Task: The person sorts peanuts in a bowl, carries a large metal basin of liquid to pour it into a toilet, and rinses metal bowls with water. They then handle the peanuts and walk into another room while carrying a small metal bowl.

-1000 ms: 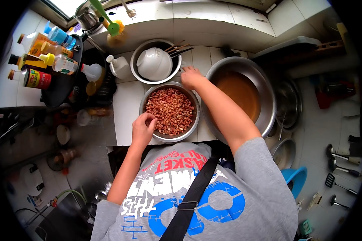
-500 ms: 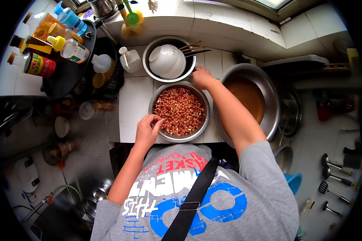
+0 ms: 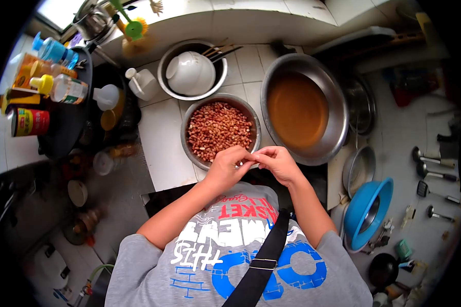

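Reddish-skinned peanuts (image 3: 217, 127) fill a steel bowl (image 3: 256, 116) on the tiled counter in front of me. My left hand (image 3: 228, 168) is over the bowl's front rim, fingers closed in a pinch. Against its fingertips, my right hand (image 3: 278, 163) pinches too, just right of the rim. Something small and pale shows by the left fingers. What lies between the fingertips is too small to name.
A large steel basin (image 3: 341, 123) with a brown interior stands to the right. Behind the bowl, a steel pan (image 3: 163, 86) holds white bowls (image 3: 190, 73) and chopsticks. Bottles (image 3: 69, 89) crowd the left. A blue basin (image 3: 352, 217) sits at lower right.
My right hand has come back from beside the pan to meet my left hand. The left hand has moved rightward to the bowl's front edge. The camera view has turned somewhat.
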`<state>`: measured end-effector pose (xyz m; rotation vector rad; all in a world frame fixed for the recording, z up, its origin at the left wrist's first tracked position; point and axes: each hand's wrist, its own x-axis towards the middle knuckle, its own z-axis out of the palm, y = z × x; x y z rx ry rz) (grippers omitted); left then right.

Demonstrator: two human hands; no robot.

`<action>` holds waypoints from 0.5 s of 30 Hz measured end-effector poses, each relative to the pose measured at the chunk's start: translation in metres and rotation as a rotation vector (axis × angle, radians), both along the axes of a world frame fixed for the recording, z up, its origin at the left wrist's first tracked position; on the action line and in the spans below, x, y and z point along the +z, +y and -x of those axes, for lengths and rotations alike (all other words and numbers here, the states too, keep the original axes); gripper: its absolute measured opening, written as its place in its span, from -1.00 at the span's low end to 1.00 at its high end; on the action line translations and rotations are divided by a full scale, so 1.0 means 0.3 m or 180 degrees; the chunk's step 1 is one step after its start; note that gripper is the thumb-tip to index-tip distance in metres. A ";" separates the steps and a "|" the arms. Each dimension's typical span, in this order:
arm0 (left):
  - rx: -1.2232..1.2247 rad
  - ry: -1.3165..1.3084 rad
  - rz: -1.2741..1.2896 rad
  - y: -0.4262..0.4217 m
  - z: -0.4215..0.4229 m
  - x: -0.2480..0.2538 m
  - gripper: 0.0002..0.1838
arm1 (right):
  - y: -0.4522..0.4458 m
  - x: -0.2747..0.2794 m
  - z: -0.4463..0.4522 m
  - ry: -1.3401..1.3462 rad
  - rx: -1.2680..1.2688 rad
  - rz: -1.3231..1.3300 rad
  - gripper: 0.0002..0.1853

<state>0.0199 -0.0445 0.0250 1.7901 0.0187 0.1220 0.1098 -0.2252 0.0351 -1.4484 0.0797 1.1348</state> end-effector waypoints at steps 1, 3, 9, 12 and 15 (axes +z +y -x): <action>-0.0173 -0.0098 -0.0066 -0.028 -0.004 -0.009 -0.87 | -0.041 -0.008 0.025 0.0304 -0.0363 -0.0152 -0.83; -0.0352 -0.0160 -0.0007 -0.084 -0.005 -0.005 -0.87 | -0.116 -0.019 0.067 0.0578 -0.0730 -0.0360 -0.87; -0.0683 -0.0324 -0.0153 -0.228 -0.012 0.035 -0.86 | -0.293 -0.011 0.174 0.0785 -0.1329 -0.0835 -0.88; -0.0913 -0.0183 -0.0128 -0.308 -0.014 0.028 -0.86 | -0.377 -0.024 0.200 0.0695 -0.1476 -0.0926 -0.87; -0.1031 -0.0124 -0.0125 -0.422 -0.004 0.035 -0.87 | -0.492 -0.036 0.228 0.0482 -0.1558 -0.0945 -0.86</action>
